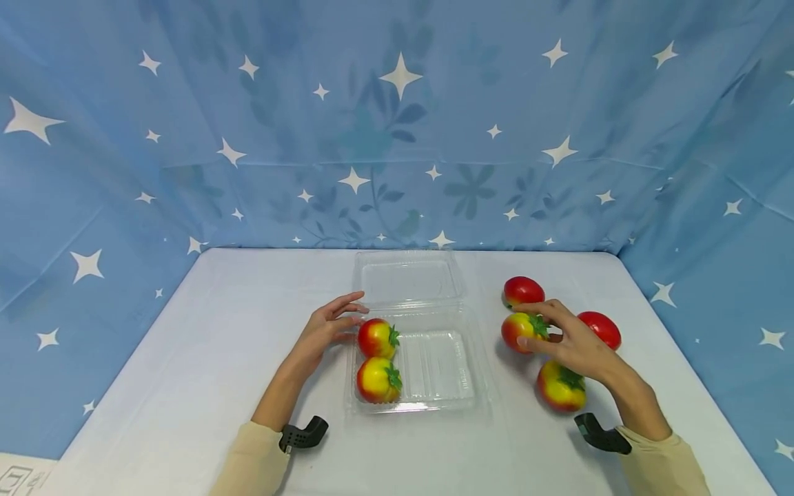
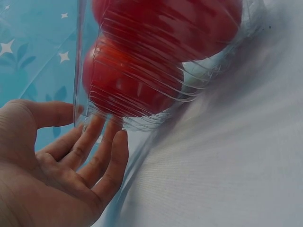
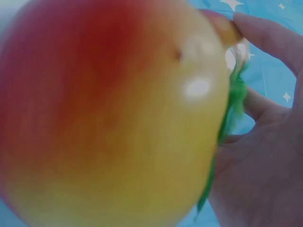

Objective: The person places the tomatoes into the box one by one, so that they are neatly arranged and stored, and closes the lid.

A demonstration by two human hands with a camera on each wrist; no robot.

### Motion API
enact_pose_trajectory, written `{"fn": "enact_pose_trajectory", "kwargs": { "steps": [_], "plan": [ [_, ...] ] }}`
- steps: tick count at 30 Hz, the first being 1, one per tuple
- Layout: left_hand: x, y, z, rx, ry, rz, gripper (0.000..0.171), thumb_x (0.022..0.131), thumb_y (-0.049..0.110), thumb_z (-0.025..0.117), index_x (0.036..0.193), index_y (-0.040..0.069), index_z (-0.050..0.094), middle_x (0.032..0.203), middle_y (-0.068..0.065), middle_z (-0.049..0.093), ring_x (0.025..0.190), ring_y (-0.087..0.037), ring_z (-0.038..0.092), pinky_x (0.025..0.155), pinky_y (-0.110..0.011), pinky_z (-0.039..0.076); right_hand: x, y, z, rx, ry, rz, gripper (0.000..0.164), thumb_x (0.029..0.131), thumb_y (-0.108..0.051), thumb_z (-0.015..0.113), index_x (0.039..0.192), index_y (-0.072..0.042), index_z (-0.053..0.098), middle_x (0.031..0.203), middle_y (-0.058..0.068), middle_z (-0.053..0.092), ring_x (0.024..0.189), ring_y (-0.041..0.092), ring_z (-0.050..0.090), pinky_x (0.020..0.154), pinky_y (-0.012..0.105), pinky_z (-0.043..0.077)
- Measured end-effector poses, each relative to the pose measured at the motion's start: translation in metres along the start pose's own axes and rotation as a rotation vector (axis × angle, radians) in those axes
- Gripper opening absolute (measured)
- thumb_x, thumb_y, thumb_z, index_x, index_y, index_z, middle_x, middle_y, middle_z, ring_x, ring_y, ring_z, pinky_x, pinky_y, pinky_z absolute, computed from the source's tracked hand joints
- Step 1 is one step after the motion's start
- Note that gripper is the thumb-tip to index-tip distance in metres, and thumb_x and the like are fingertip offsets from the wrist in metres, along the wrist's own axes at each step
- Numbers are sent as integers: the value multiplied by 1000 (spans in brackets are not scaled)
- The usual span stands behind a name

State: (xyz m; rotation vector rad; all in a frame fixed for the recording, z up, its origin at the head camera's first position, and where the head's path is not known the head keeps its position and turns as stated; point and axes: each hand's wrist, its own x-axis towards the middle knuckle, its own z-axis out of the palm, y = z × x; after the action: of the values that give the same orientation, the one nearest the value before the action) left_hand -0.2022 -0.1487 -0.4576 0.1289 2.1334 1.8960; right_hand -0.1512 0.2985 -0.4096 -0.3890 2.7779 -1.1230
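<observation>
My right hand grips a red-and-yellow toy tomato with a green leafy top, thumb on its near side and fingers over the far side. In the right wrist view another tomato fills the foreground and the gripped one peeks out behind it, at the thumb. My left hand is at the left edge of a clear hinged plastic box, its fingers slightly bent against the ribbed wall. Two tomatoes lie in the box's left side, one behind the other.
Around the right hand lie a red tomato at the back, a red one to the right, and a yellow-red one in front, below the wrist. The box's lid lies opened toward the back. A blue star-patterned curtain encloses the white table.
</observation>
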Motion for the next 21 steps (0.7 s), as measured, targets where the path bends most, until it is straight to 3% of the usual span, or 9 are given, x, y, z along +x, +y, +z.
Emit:
{"fn": "enact_pose_trajectory", "kwargs": {
  "steps": [5,8,10,12,21],
  "plan": [
    [0,0,0,-6,-6,10,52,105,13,56,156,11,47,142,-22,59,107,-13,67,101,-39,59,1,-5,1,8,62,-37,59,91,-32,77,144,-15,57,139,15,52,131,42,48,100,67,53],
    [1,0,1,-3,-5,8,52,105,13,56,156,11,47,142,-22,59,106,-13,67,102,-39,59,3,-7,2,44,86,-50,58,92,-30,78,144,-15,55,143,14,53,131,36,50,104,41,57],
    [1,0,1,-1,-2,6,52,105,14,56,156,11,48,142,-22,60,106,-13,67,102,-39,59,3,-9,3,63,98,-56,57,93,-28,77,143,-13,54,144,14,54,130,34,52,99,21,53],
    [0,0,2,0,0,6,52,105,14,56,156,11,48,141,-22,60,106,-13,67,102,-39,59,4,-11,5,84,107,-61,56,94,-27,76,144,-12,54,144,15,55,128,32,53,93,9,48],
    [-1,-1,1,3,3,7,51,105,13,55,156,11,47,142,-22,60,107,-14,66,103,-40,59,10,-20,13,103,122,-80,53,95,-25,76,143,-13,57,144,14,58,127,30,54,91,10,50]
  ]
}}
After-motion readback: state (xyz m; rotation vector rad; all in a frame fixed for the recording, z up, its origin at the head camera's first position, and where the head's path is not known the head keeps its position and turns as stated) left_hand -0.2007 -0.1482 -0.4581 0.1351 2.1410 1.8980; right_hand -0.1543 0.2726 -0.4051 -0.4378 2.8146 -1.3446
